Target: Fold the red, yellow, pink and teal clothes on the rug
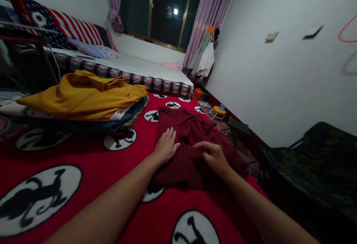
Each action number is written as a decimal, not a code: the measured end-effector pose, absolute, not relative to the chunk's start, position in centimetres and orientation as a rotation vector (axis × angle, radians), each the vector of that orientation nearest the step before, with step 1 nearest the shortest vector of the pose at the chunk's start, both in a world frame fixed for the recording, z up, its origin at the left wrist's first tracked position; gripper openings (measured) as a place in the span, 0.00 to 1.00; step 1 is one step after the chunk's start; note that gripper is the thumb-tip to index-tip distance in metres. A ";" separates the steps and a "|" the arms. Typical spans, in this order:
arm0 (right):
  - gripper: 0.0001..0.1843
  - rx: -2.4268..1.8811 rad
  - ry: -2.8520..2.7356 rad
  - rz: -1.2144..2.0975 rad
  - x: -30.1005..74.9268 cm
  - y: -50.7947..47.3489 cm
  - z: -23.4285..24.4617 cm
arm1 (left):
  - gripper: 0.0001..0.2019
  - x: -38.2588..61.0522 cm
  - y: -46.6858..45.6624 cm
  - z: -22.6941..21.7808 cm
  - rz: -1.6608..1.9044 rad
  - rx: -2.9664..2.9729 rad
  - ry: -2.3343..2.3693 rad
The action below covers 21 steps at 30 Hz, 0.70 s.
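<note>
A maroon garment (pixel 174 168) lies partly folded and rumpled on the red blanket (pixel 97 199), which has white circles with dark figures. My left hand (pixel 166 145) rests flat on the garment's left part, fingers stretched out and holding nothing. On the right, my right hand (pixel 214 156) is curled over the bunched cloth, its fingers bent and seeming to pinch a fold; its fingertips are partly hidden. Left of both hands stands a pile of folded clothes, with a mustard-yellow garment (pixel 86 97) on top and a dark teal one (pixel 103 126) beneath.
A bed with a white top (pixel 139 65) stands beyond, below a window. A camouflage chair (pixel 315 162) is at the right, with a dark folding stool (pixel 238 126) and a small yellow stool (pixel 218 111) along the wall. A dark table (pixel 25 36) stands at the left.
</note>
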State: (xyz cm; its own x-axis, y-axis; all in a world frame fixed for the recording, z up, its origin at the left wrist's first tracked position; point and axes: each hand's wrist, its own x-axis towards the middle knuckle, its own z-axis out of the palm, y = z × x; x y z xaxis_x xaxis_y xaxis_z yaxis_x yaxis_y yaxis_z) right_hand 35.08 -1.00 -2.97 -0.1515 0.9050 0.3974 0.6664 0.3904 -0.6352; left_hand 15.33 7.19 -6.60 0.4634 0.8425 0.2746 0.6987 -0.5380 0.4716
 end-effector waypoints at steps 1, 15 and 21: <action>0.19 -1.465 -1.766 0.289 36.3 0.2 -2.6 | 0.27 15.3 7.1 -7.1 0.663 2.475 1.327; 0.18 -2.419 -1.529 -0.186 41.6 10.0 -2.2 | 0.23 15.1 6.8 -7.3 0.624 2.648 1.342; 0.09 -1.849 -0.885 -0.097 43.0 10.6 0.2 | 0.23 15.0 6.7 -7.3 0.672 2.607 1.320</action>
State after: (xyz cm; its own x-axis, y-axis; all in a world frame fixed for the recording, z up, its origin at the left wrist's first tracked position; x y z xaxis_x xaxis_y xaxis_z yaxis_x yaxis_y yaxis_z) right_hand 43.01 10.61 0.16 0.7245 0.5266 0.4447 0.6104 -0.1906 -0.7688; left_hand 15.01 6.68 -7.28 0.5143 0.7938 0.3247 0.7298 -0.6039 0.3203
